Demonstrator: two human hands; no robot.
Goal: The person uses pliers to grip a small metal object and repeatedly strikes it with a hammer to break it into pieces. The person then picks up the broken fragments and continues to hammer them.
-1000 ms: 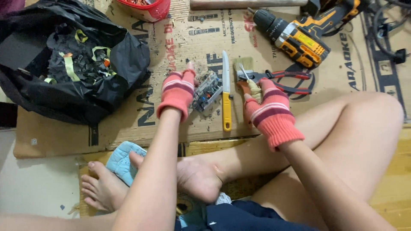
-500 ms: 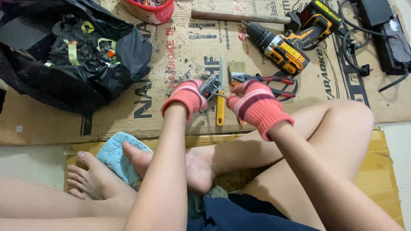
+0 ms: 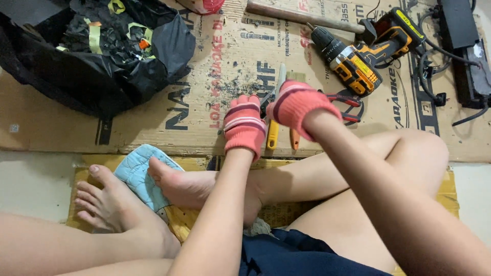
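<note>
Head view, looking down on a seated, barefoot person with crossed legs, at work over flattened printed cardboard (image 3: 153, 130) that was laid on the floor, apparently as a work mat, since dark shavings and debris (image 3: 232, 87) were scattered on it just beyond the hands. The left hand (image 3: 244, 122), in a pink striped knit glove, was held knuckles-up with its fingers curled closed around a small dark metal part (image 3: 266, 99) that was mostly hidden; its exact kind could not be told. The right hand (image 3: 296, 105), gloved alike, was brought in close from the right, touching or nearly touching the left, its fingers bent down over the same spot; whether it gripped anything could not be told. Both were raised just above a yellow-handled blade tool (image 3: 273, 130) lying on the cardboard. Red-handled pliers (image 3: 348, 105) lay beside the right hand, and a yellow-and-black cordless drill (image 3: 353, 64) and a wooden hammer handle (image 3: 302, 18) were kept farther out, within reach. A black bag (image 3: 169, 51) stood open at upper left, holding dark scraps and yellow-green strips (image 3: 94, 38). A red container (image 3: 204, 5) was cut off by the top edge, its contents unseen. A pale blue quilted pad (image 3: 138, 171) lay beneath the feet.
</note>
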